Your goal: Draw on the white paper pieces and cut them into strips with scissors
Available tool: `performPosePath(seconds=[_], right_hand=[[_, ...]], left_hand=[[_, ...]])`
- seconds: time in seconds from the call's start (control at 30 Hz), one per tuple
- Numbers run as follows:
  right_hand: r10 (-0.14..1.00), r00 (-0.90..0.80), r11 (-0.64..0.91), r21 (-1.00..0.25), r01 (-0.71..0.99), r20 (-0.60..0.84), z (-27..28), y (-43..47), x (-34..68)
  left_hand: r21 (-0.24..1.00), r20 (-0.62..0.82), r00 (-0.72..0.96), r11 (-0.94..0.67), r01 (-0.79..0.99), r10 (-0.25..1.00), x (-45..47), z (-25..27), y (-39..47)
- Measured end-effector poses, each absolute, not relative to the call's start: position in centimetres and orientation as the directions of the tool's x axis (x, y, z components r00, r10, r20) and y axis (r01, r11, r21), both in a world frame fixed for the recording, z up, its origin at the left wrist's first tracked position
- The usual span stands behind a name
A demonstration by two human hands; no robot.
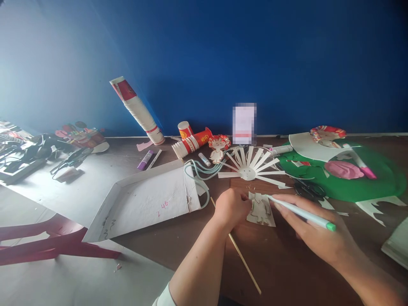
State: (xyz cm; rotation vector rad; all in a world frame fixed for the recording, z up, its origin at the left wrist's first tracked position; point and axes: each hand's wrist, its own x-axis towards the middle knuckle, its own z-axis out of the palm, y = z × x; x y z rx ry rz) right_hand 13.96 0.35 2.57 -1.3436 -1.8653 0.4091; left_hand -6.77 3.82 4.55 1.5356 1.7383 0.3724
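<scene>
A small piece of paper with a drawn figure in a collared top lies on the brown table. My left hand is closed at its left edge, with thumb and fingers gripping or pressing it down. From the right, my right hand holds a white felt-tip pen with a green end, its tip at the paper's upper right corner. A thin wooden stick passes under my left wrist. Just behind the paper sits a white paper cutout with a small face and fanned strips.
A shallow white cardboard box stands left. Behind are stacked paper cups, a purple glue stick and a paper doll. Right lie black scissors, a green sheet and a pink-capped marker. A blue wall rises behind.
</scene>
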Motion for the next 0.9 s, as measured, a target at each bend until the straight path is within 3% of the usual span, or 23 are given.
performPosePath(seconds=[0.17, 0.27, 0.33, 0.47, 0.63, 0.77, 0.9], right_hand=[[0.949, 0.096, 0.15, -0.7, 0.698, 0.299, 3.9, 0.4, 14.4], [0.955, 0.14, 0.073, -0.667, 0.741, 0.261, 3.6, 1.0, 15.1], [0.932, 0.13, 0.12, -0.628, 0.769, 0.337, 3.2, 1.3, 15.4], [0.869, 0.1, 0.216, -0.555, 0.803, 0.484, 2.9, 1.2, 15.4], [0.937, 0.137, 0.08, -0.578, 0.812, 0.322, 3.3, 1.0, 15.6], [0.946, 0.154, 0.02, -0.527, 0.85, 0.285, 3.5, 1.3, 15.7], [0.947, 0.165, -0.03, -0.436, 0.899, 0.275, 3.3, 1.6, 16.2]], left_hand=[[0.891, -0.439, 0.103, 0.418, 0.175, 0.893, -7.9, 5.1, 4.4], [0.906, -0.392, 0.017, 0.389, -0.165, 0.92, -8.3, 5.8, 4.7], [0.888, -0.386, -0.016, 0.367, -0.276, 0.923, -8.4, 6.1, 4.8], [0.895, -0.365, -0.027, 0.343, -0.285, 0.93, -8.2, 6.2, 4.8], [0.924, -0.326, -0.029, 0.312, -0.222, 0.945, -8.0, 5.7, 4.6], [0.941, -0.283, -0.016, 0.274, -0.197, 0.959, -8.0, 5.2, 4.6], [0.955, -0.232, -0.165, 0.192, -0.227, 0.959, -8.1, 5.2, 4.9]])
